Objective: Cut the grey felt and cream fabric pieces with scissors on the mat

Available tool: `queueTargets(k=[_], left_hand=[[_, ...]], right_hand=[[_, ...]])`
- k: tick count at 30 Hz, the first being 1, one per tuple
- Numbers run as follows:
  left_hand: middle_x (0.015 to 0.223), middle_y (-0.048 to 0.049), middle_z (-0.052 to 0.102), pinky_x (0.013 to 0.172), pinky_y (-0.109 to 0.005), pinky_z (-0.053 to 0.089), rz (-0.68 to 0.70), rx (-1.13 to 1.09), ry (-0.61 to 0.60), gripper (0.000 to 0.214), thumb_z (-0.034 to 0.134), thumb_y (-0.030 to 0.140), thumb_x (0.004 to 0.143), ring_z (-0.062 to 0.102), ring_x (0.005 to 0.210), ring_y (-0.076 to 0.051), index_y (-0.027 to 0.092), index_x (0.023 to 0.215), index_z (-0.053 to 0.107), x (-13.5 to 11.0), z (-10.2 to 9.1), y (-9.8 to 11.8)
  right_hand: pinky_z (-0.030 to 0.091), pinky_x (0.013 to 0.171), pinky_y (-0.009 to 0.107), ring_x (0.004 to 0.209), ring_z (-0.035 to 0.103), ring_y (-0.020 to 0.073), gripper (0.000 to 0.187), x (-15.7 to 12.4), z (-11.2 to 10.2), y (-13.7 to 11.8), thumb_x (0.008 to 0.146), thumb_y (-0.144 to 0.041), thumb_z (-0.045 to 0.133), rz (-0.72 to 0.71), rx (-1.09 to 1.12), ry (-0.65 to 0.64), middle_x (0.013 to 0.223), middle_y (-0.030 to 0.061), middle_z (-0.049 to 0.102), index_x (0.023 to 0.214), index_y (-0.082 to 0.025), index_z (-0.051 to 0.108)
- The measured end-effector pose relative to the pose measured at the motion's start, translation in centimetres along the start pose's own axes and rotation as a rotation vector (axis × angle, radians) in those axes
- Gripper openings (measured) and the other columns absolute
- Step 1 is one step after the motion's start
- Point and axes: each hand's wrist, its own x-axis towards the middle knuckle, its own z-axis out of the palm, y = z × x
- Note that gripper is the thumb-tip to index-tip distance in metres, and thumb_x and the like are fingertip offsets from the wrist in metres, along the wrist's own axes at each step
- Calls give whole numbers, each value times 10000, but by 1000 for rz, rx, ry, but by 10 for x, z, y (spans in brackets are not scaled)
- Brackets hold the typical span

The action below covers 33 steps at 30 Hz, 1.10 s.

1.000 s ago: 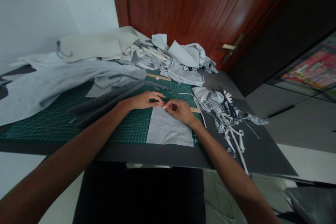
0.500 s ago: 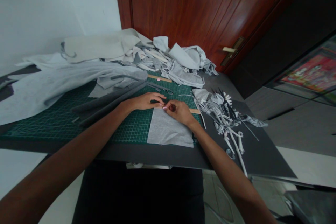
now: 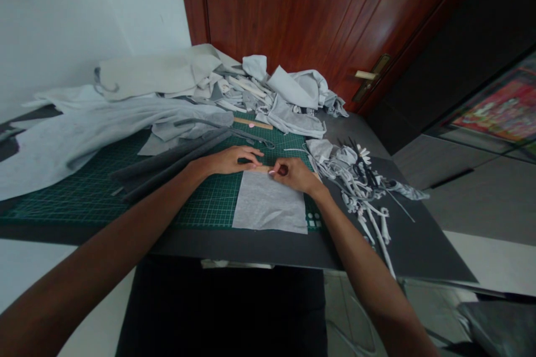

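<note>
A piece of light grey fabric (image 3: 270, 203) lies flat on the green cutting mat (image 3: 209, 206), with a small crease near its lower right. Across its far edge runs a wooden ruler (image 3: 263, 168), partly hidden by both hands. My left hand (image 3: 230, 160) rests with stretched fingers, its tips pressing on the left part of the ruler. Just to the right, my right hand (image 3: 295, 173) pinches a small pale pink piece (image 3: 272, 172), which looks like tailor's chalk, at the ruler's near edge.
Dark grey folded cloth (image 3: 167, 170) lies left of my left hand. A second wooden ruler (image 3: 262, 125) bears a small pink disc (image 3: 252, 125). Fabric scraps (image 3: 293, 92) are heaped at the back. Scissors (image 3: 363, 170) lie among cut strips (image 3: 352, 178) on the right.
My right hand has slid right along the ruler, away from my left fingertips, baring a stretch of wood between the hands. My left hand stays nearly in place.
</note>
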Motion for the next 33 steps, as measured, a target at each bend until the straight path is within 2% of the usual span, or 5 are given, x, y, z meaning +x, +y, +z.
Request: queueTargets(k=[7, 13, 21, 33], left_hand=[[1405, -116, 614, 1093, -387, 419, -8, 1, -18, 266, 563, 344, 987, 563, 1309, -211, 223, 1156, 729, 0, -1, 3], [1410, -123, 608, 1095, -381, 417, -20, 12, -29, 277, 542, 339, 996, 561, 1310, -209, 204, 1155, 725, 0, -2, 5], [1415, -107, 605, 1105, -366, 398, -9, 15, -26, 266, 551, 341, 998, 545, 1321, -198, 214, 1156, 723, -1, -1, 3], [1413, -113, 605, 1071, -355, 428, 39, -18, -1, 247, 551, 301, 997, 561, 1305, -200, 215, 1140, 733, 0, 3, -2]], right_hand=[[317, 568, 231, 559, 448, 92, 122, -5, -15, 11, 795, -273, 673, 26, -3, -52, 612, -39, 547, 730, -172, 659], [339, 585, 236, 597, 494, 103, 136, -9, -21, 13, 817, -285, 660, 23, 3, -92, 649, -20, 581, 747, -168, 659], [330, 572, 229, 584, 465, 95, 154, -10, -19, 11, 845, -302, 642, 3, 26, -86, 635, -33, 536, 778, -166, 668], [332, 583, 230, 602, 481, 99, 170, -6, -5, -3, 884, -323, 632, -55, 7, -10, 668, -24, 563, 823, -173, 682]])
